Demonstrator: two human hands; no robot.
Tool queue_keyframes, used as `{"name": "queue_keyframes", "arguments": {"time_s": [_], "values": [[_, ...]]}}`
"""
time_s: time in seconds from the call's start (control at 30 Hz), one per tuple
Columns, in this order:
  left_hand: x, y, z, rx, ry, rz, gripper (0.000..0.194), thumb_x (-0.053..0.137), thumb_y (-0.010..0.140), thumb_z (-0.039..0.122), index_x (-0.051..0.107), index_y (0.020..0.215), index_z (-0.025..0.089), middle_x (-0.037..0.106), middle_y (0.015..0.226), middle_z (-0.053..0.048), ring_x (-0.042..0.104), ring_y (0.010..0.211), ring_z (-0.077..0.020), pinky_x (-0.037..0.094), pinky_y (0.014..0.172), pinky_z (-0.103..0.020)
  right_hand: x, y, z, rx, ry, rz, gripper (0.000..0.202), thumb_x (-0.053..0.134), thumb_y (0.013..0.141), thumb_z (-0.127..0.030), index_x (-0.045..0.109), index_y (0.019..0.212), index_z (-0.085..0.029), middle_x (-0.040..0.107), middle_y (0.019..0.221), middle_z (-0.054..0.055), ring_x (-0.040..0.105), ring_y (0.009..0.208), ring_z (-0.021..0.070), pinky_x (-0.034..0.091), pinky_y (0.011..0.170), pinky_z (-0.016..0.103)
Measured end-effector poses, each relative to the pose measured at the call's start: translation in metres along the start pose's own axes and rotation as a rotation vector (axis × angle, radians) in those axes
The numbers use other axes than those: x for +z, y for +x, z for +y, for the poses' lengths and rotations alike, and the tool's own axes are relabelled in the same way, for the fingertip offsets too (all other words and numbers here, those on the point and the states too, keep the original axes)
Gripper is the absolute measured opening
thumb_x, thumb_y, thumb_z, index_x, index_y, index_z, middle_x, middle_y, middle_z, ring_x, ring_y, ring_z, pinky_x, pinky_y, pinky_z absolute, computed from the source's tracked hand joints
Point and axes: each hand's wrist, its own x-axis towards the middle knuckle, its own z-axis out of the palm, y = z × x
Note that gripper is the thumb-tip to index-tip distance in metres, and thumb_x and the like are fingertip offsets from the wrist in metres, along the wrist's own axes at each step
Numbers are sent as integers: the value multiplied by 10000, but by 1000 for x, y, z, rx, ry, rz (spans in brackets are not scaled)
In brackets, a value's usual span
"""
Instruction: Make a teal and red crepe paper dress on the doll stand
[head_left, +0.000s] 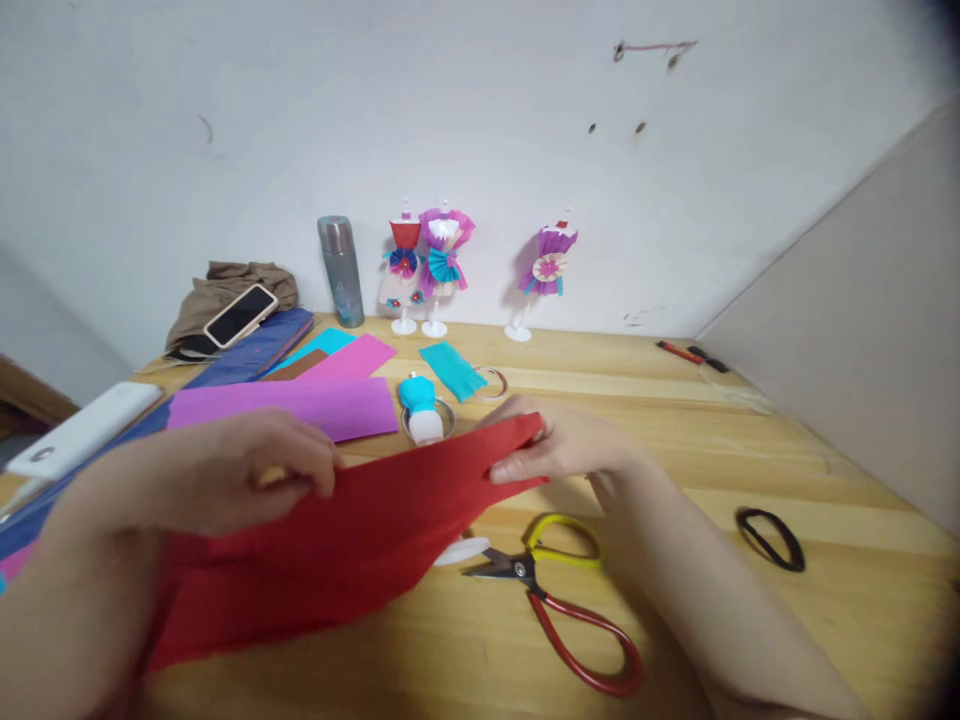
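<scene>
A wide sheet of red crepe paper (322, 550) stretches between my two hands above the table. My right hand (547, 445) pinches its right end, thumb in front and fingers behind. At the upper edge, my left hand (292, 465) has its fingers curled and closed on the red paper. Scissors (525, 570) with one yellow and one red handle lie below my right hand, blades partly apart. Just behind the paper is a small dress form (420, 405) with a blue top, lying near a roll of tape. The paper hides part of a white base (461, 550).
Three dressed mini mannequins (405, 265) stand along the wall beside a grey bottle (341, 270). Purple paper (292, 405), a teal strip (452, 370), a phone (241, 315) and a white device (86, 430) lie around. A black band (770, 540) is at right.
</scene>
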Motion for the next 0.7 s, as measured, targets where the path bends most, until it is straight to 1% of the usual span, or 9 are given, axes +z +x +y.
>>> {"name": "queue_keyframes", "arguments": {"time_s": [0.07, 0.13, 0.2, 0.23, 0.3, 0.4, 0.53, 0.6, 0.7], "values": [[-4, 17, -28, -10, -115, 14, 381, 506, 822, 487, 785, 944, 259, 771, 1150, -24, 700, 1038, -230, 546, 896, -273, 1, -5, -14, -39, -23, -29, 355, 706, 858, -432, 634, 690, -127, 579, 654, -11, 480, 579, 86, 436, 580, 216], [-2, 33, -65, -103, -103, 78, 424, 487, 848, 470, 753, 1058, 215, 719, 1283, -46, 644, 1177, -249, 495, 1020, -307, 4, -10, -29, -79, -52, -67, 364, 658, 906, -417, 594, 677, -142, 577, 689, 3, 489, 620, 98, 427, 607, 224], [6, 47, -101, -253, 19, 137, 504, 470, 843, 437, 704, 1195, 162, 680, 1337, -100, 631, 1202, -275, 480, 1047, -348, 11, -13, -42, -160, -61, -131, 382, 623, 934, -349, 508, 617, -170, 514, 666, -8, 472, 631, 106, 401, 608, 229], [11, 51, -117, -309, 89, 126, 555, 482, 840, 413, 651, 1293, 140, 644, 1385, -125, 614, 1234, -290, 466, 1066, -364, 14, -14, -46, -184, -78, -173, 386, 619, 933, -301, 463, 601, -181, 477, 655, -19, 448, 610, 100, 380, 595, 229], [20, 57, -140, -375, 207, 94, 602, 499, 827, 342, 580, 1383, 128, 598, 1440, -149, 585, 1285, -294, 438, 1095, -374, 20, -14, -51, -230, -117, -238, 390, 613, 914, -204, 388, 596, -194, 431, 656, -31, 417, 591, 97, 348, 582, 234], [29, 59, -154, -386, 280, 81, 573, 529, 803, 268, 603, 1352, 124, 627, 1400, -164, 599, 1268, -300, 442, 1080, -373, 26, -13, -51, -249, -169, -282, 402, 598, 848, -71, 301, 610, -200, 395, 658, -41, 372, 571, 96, 290, 561, 253], [29, 58, -156, -405, 298, 83, 378, 505, 793, 225, 738, 1074, 129, 748, 1140, -151, 688, 1073, -299, 495, 975, -352, 28, -14, -49, -173, -207, -315, 427, 607, 675, 74, 282, 611, -196, 375, 647, -53, 355, 567, 95, 252, 553, 265], [26, 57, -156, -422, 296, 115, 382, 477, 819, 247, 730, 1084, 138, 741, 1170, -141, 676, 1098, -289, 482, 989, -337, 30, -16, -50, -143, -248, -331, 446, 603, 618, 109, 278, 609, -196, 377, 653, -53, 358, 582, 98, 262, 562, 261], [20, 55, -157, -463, 281, 182, 409, 429, 861, 300, 697, 1134, 157, 730, 1203, -110, 667, 1111, -265, 487, 968, -311, 34, -17, -52, -83, -320, -345, 467, 610, 593, 119, 266, 612, -196, 389, 677, -50, 338, 591, 98, 273, 569, 257]]}}
